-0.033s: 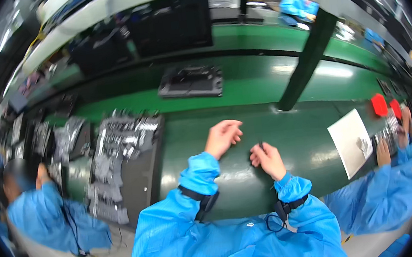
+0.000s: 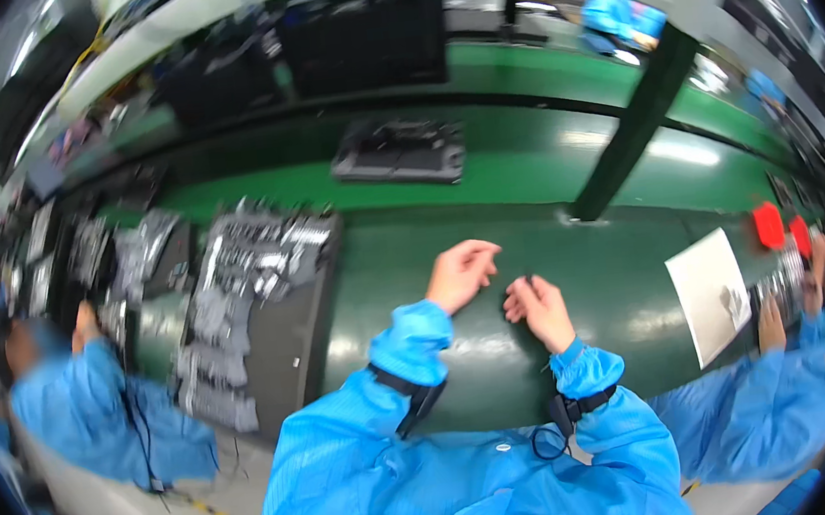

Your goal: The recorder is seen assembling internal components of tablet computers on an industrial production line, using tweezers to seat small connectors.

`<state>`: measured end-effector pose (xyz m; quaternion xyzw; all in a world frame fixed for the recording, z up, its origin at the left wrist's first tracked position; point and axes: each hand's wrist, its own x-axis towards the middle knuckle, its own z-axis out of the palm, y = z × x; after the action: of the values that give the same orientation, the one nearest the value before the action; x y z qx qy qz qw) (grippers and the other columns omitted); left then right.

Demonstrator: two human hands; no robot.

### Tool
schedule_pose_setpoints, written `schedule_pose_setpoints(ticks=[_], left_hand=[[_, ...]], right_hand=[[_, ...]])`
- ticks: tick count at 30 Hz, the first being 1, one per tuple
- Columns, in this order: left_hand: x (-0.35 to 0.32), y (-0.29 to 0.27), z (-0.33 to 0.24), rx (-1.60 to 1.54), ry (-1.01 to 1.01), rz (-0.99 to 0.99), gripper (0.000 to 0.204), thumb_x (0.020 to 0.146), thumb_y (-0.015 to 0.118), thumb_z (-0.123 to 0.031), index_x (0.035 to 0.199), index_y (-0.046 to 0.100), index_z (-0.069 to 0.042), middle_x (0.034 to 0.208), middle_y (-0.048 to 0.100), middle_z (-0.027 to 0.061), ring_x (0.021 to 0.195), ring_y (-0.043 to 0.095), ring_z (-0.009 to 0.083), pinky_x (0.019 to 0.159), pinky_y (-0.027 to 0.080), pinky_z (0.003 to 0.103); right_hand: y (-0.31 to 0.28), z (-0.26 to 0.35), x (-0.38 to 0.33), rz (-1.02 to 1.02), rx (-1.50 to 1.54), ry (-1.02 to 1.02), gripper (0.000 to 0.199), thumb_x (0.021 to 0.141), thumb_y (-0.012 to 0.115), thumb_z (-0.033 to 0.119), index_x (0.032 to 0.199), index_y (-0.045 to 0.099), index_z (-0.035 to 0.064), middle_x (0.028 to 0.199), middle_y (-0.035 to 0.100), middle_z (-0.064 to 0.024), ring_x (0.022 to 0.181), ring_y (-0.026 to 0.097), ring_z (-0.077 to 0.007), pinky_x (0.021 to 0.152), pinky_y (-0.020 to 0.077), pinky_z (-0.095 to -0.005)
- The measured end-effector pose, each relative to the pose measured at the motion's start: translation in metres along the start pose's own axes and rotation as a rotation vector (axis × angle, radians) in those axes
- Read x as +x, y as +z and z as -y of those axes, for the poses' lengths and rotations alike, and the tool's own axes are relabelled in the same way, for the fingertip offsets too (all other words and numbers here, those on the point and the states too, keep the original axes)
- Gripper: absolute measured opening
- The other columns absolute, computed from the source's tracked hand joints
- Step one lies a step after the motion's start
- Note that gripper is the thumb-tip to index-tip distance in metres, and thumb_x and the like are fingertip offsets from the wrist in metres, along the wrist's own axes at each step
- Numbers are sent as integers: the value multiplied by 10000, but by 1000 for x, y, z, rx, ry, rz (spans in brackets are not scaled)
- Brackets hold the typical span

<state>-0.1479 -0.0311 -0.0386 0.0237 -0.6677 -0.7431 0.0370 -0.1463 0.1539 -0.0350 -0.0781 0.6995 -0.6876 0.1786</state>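
Both my hands hover over the dark green bench mat [image 2: 465, 373], a short gap between them. Curled inward, the fingers of my left hand [image 2: 463, 274] are closed, and whatever lies inside them is hidden. My right hand [image 2: 543, 312] is closed in a pinch; a small dark tip shows by its fingers, too blurred to name. To the left of my hands lies a dark tray [image 2: 287, 356] with rows of small grey and silvery parts in clear wrapping [image 2: 220, 323]. A flat black device housing [image 2: 400, 153] rests beyond my hands on the green bench.
A dark post [image 2: 635, 128] rises from the bench at right. A white sheet [image 2: 708, 292] lies near two red bins [image 2: 769, 225]. Co-workers in blue smocks sit at left [image 2: 97, 411] and right [image 2: 751, 413]. Black screens [image 2: 364, 36] stand at the back.
The bench and its things sit slightly farther right in the picture, as the view has shifted. My hands keep nearly the same pose, a little closer together.
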Motion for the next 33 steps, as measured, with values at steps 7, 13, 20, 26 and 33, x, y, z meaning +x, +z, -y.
schedule_pose_setpoints(ticks=[7,13,20,26,33], left_hand=[[15,12,37,410,311,-53,179,878,606,-177,956,707,-52,843,717,139,763,702,287,696,559,363],[18,12,47,434,270,-86,161,816,620,-160,893,707,-47,793,706,136,754,689,305,697,549,403],[41,71,70,530,220,-432,110,779,631,-148,822,697,-71,888,679,142,860,652,350,769,531,456],[-1,115,46,352,167,-685,126,735,645,-96,848,669,-46,1038,609,150,1037,560,333,843,519,426],[20,78,48,116,179,-765,185,676,656,-86,858,658,-58,1010,597,145,1007,550,331,849,496,429]], right_hand=[[10,-20,20,-27,-354,-184,169,963,610,174,934,606,7,750,620,-26,607,575,-54,462,430,-204],[9,-30,24,-5,-464,-283,158,982,591,187,926,598,40,655,555,16,524,468,-30,448,328,-192],[-21,-52,46,56,-506,-503,158,960,588,106,1032,572,-34,917,635,-58,791,577,-97,666,457,-236],[-113,-47,53,158,-695,-453,292,943,596,117,1177,571,-57,1115,643,-109,1004,601,-164,882,479,-292],[-157,-15,57,372,-860,-473,299,943,597,133,1172,574,-57,1115,646,-106,998,599,-159,877,479,-290]])
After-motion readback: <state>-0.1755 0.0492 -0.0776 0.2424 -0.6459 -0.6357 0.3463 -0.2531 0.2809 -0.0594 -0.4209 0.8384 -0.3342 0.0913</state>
